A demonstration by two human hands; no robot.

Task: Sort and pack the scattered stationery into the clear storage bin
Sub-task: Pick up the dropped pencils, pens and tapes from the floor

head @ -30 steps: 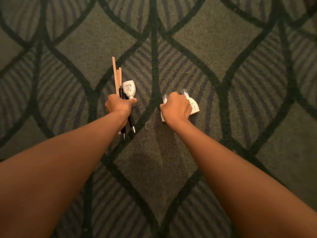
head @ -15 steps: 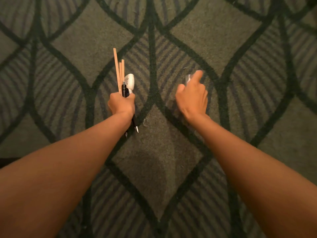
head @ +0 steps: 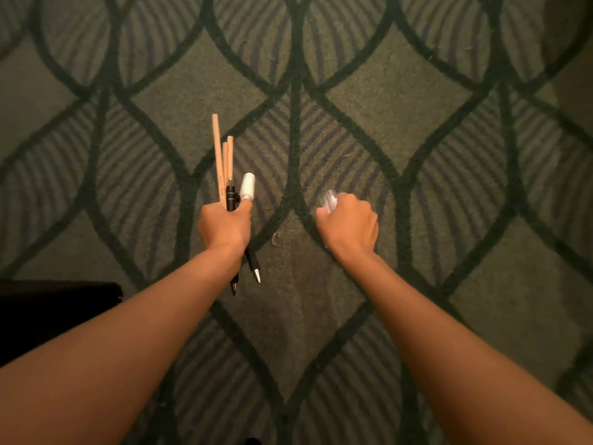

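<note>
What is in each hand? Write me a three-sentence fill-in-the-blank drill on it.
The left hand grips ___ wooden pencils, two black pens and a white bottle.
The right hand is curled round something whose cap is ___.
The pens' tips point ___ the person.
Missing words: three; clear; toward.

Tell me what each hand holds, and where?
The left hand grips wooden pencils and a white bottle by their lower ends, black pens mid-barrel. The right hand is curled round something with a clear cap; the rest is hidden.
</note>
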